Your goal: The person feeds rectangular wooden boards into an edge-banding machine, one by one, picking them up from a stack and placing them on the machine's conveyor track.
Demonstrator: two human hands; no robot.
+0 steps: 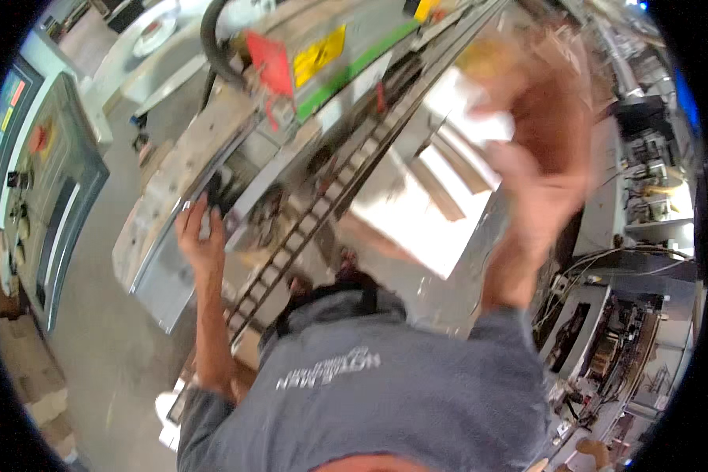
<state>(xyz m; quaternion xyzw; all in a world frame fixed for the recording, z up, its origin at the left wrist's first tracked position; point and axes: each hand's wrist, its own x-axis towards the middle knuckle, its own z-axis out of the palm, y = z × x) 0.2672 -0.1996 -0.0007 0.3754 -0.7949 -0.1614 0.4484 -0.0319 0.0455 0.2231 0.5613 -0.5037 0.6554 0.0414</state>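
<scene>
My left hand (202,234) is at the edge of a grey and beige machine (161,185), its fingers bent against a dark part (222,187) whose kind I cannot make out. A small pale patch shows between the fingers. Raised on the right, my right hand (539,177) is smeared by motion, and its fingers cannot be read. Beside it is a white blur (492,126), and I cannot tell whether the hand holds it. Below lies a bright white panel (433,236) with brown strips (440,189) across it.
A ladder-like slotted rail (291,244) runs diagonally before me. On the machine are a red plate (269,63), a yellow label (320,55) and a dark hose (212,39). A control panel with a screen (8,134) stands left. Cluttered shelves (653,197) and cables line the right.
</scene>
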